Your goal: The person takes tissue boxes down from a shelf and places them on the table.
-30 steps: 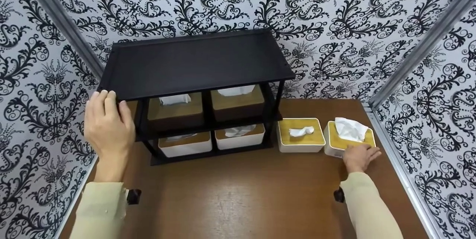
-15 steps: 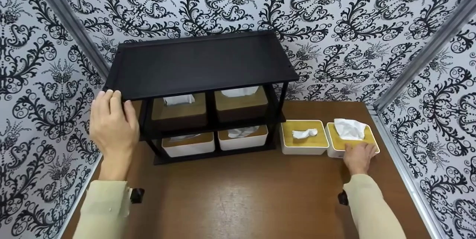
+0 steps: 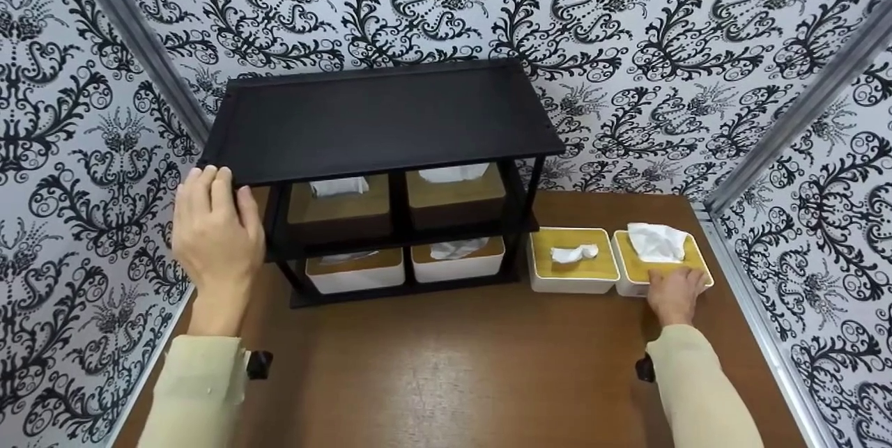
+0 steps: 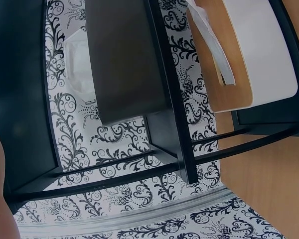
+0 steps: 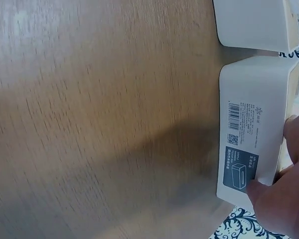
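My left hand [image 3: 219,239] rests at the front left corner of a black two-tier shelf [image 3: 390,120], fingertips against the top's side edge and thumb by the front. At the table's right side, my right hand [image 3: 674,295] holds the front rim of a white tissue box [image 3: 635,270] with a wood-coloured lid and a tissue sticking up. In the right wrist view, one digit lies over the rim and a bent finger presses the printed label [image 5: 241,169]. A second tissue box [image 3: 573,284] stands directly to its left, beside the shelf.
Several tissue boxes stand inside the shelf, including a lower left one [image 3: 359,277] and a lower right one [image 3: 456,267]. Behind the brown table [image 3: 432,378] rise patterned walls [image 3: 627,30]. A metal rail [image 3: 746,288] runs along the table's right edge.
The rightmost tissue box has turned slightly and now sits squarer beside its neighbour, with my right hand drawn in on its front. My left hand keeps its place on the shelf corner.
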{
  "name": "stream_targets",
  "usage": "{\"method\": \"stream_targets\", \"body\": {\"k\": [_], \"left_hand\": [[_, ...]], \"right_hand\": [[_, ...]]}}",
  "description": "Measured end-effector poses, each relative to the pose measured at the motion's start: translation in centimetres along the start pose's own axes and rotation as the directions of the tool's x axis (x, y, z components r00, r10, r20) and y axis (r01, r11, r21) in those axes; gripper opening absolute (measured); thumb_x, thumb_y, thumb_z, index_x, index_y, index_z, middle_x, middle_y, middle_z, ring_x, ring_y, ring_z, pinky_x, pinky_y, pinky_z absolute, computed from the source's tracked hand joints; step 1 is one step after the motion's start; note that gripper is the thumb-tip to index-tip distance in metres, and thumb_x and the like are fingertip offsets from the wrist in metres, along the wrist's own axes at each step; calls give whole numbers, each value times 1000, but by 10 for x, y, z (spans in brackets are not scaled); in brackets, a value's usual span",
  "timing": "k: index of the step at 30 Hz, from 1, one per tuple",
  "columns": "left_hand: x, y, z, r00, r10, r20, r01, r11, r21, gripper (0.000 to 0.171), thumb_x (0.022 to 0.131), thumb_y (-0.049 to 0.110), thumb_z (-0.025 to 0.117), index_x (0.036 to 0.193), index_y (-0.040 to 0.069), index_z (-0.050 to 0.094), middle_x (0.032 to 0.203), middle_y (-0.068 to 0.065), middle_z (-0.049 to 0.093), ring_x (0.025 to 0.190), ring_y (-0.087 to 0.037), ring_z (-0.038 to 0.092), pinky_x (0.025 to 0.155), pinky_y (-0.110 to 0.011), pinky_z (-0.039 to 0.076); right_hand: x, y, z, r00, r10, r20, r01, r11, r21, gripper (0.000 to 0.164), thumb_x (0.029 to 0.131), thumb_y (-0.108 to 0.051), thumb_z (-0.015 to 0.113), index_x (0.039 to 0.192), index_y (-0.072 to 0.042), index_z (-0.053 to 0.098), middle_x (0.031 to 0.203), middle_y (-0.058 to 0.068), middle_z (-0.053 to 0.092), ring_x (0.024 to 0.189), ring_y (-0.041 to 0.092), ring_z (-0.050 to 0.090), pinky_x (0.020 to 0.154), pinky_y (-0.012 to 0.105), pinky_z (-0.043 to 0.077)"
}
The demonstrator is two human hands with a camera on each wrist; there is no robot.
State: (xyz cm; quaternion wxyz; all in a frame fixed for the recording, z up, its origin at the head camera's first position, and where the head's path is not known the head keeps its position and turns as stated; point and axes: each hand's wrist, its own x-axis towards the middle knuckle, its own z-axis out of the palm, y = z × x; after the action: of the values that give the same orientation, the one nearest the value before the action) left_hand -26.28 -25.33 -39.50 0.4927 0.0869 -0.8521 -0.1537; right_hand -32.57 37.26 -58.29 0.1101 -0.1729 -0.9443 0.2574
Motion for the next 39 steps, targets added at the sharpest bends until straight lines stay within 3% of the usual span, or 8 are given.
{"method": "stream_targets", "body": {"k": [7, 14, 19, 22, 24, 28, 33, 39], "left_hand": [[0, 0, -1, 1000, 11, -7, -11, 1000, -11, 38, 99, 28, 48, 122, 2, 64, 129, -15, 63, 128, -33, 53, 118, -39, 36], [-1, 0, 0, 1000, 22, -19, -22, 1000, -16, 37, 98, 27, 49, 121, 2, 64, 127, -15, 64, 127, -33, 53, 119, -38, 34], [0, -2, -2, 1000, 24, -13, -25, 1000, -19, 38, 98, 28, 49, 121, 1, 63, 128, -15, 63, 127, -34, 53, 119, -39, 34], [0, -2, -2, 1000, 29, -10, -29, 999, -24, 39, 98, 28, 49, 121, 1, 63, 129, -15, 63, 127, -35, 53, 119, -40, 34], [-1, -2, -3, 999, 33, -10, -33, 999, -25, 39, 98, 28, 49, 121, 1, 63, 129, -16, 63, 127, -35, 53, 118, -40, 35], [-1, -2, -3, 999, 38, -15, -38, 999, -25, 38, 98, 27, 49, 121, 1, 63, 128, -16, 63, 127, -35, 53, 117, -42, 36], [-1, -2, -3, 999, 32, -17, -32, 999, -33, 38, 97, 27, 50, 121, 1, 63, 128, -15, 63, 127, -34, 53, 117, -42, 37], [-1, -2, -2, 999, 30, -22, -31, 999, -44, 38, 97, 27, 50, 121, 1, 63, 128, -15, 63, 127, -34, 53, 117, -41, 36]], "right_hand": [[0, -1, -9, 997, 5, 80, -5, 1000, 5, 66, 93, -19, 56, 120, 36, 31, 128, 51, 27, 127, 60, 19, 115, 63, 13], [3, -13, -26, 981, 154, 121, -159, 987, 31, 68, 97, -32, 49, 144, 11, 25, 144, 37, 27, 137, 52, 23, 109, 68, 27], [2, -35, -34, 1000, -9, 9, 10, 1000, -24, 57, 96, -30, 52, 140, 3, 41, 137, 33, 43, 128, 52, 38, 103, 66, 33], [-4, -51, -35, 984, -158, -87, 157, 987, -20, 44, 94, -24, 56, 129, 2, 53, 126, 31, 53, 119, 50, 47, 96, 63, 38], [-9, -62, -34, 952, -259, -162, 263, 965, 1, 35, 92, -19, 59, 121, 1, 59, 120, 27, 58, 113, 48, 51, 93, 61, 39], [-16, -91, -30, 852, -458, -251, 477, 879, 16, 26, 86, -13, 66, 110, -2, 66, 111, 21, 65, 107, 41, 56, 91, 54, 41], [-33, -130, -29, 754, -630, -189, 643, 765, 16, 26, 86, -13, 68, 111, -5, 67, 110, 16, 66, 106, 36, 59, 95, 51, 45], [-55, -169, -24, 568, -813, -125, 820, 573, -1, 27, 88, -19, 67, 112, -7, 67, 105, 11, 69, 98, 31, 64, 87, 46, 53]]}}
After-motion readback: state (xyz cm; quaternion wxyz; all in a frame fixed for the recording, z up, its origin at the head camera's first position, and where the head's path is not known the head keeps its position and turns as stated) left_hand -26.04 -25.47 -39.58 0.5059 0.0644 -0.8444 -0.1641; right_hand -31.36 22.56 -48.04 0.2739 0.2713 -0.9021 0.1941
